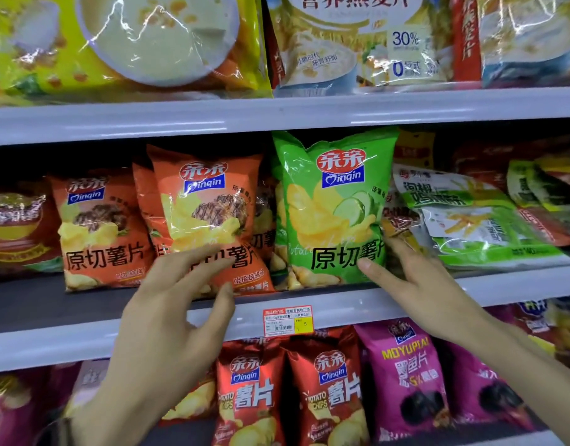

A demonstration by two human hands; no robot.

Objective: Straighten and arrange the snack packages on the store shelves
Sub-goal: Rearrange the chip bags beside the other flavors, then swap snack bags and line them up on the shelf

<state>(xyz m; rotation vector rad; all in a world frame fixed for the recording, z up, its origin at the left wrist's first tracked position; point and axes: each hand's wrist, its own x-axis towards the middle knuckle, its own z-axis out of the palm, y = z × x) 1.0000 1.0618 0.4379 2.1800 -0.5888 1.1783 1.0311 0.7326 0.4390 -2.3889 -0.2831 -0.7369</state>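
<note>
Both hands spread wide: left hand touching the orange bag, right hand touching the green bag

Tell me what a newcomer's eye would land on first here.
The bright green chip bag stands upright at the centre of the middle shelf, with the right hand touching its lower right edge. Just left of it, an orange chip bag leans tilted in front of its neighbours, the left hand spread over its lower part. Below them, a red-and-yellow price tag sits on the shelf's front rail.
</note>
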